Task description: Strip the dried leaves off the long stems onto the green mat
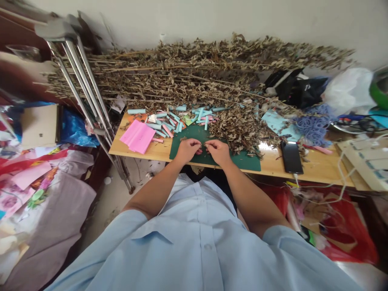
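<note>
Both my hands rest over a dark green cutting mat (242, 161) on a wooden table (315, 167). My left hand (187, 150) and my right hand (218, 152) are closed in pinches facing each other. Between their fingertips is a small thin piece, too small to name. Just beyond the right hand lies a heap of dried brown leaves (241, 129). Behind the mat lie several rolled light-blue and pink paper tubes (178, 118). A stack of pink paper sheets (138, 136) lies left of the mat.
Long dried leafy stalks (194, 68) are piled along the wall. A black phone (291, 157) on a cable lies right of the mat. Metal crutches (87, 93) lean at the table's left end. Bags, cloth and cables crowd both sides.
</note>
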Demonstrator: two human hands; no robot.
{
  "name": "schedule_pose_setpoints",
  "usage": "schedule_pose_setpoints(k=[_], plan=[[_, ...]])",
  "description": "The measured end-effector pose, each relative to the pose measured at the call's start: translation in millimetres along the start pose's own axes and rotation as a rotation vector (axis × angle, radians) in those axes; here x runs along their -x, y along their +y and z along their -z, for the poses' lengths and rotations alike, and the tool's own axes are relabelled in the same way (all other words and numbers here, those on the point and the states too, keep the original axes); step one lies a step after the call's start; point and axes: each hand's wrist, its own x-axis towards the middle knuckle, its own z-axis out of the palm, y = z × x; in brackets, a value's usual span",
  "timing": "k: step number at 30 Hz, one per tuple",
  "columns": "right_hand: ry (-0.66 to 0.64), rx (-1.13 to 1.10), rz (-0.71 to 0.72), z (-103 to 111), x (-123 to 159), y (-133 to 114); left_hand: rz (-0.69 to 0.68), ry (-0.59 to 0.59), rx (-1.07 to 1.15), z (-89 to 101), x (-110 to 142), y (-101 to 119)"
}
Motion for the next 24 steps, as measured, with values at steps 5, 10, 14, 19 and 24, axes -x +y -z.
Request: schedule_pose_setpoints(k=[5, 10, 14, 19, 24], plan=[[0.044, -0.168, -0.09, 0.0, -2.9, -0.4, 0.031, 0.011, 0.107, -0.1, -0.8, 1.2], [-0.023, -0.106, -0.027, 1.5, -0.3, -4.3, 0.033, -0.02, 0.083, -1.3, -1.4, 0.7], [-0.042, -0.016, 0.094, 1.5, 0.4, -1.8, 0.041, -0.048, 0.073, -0.3, -1.7, -1.5], [-0.037, -0.001, 0.11, 0.2, 0.0, -2.4, 0.017, -0.096, 0.086, 2.5, 0.5, -2.5], [-0.052, 0.007, 0.168, 1.6, 0.0, -7.3, 0.048, -0.075, 0.079, 1.2, 1.5, 1.7]])
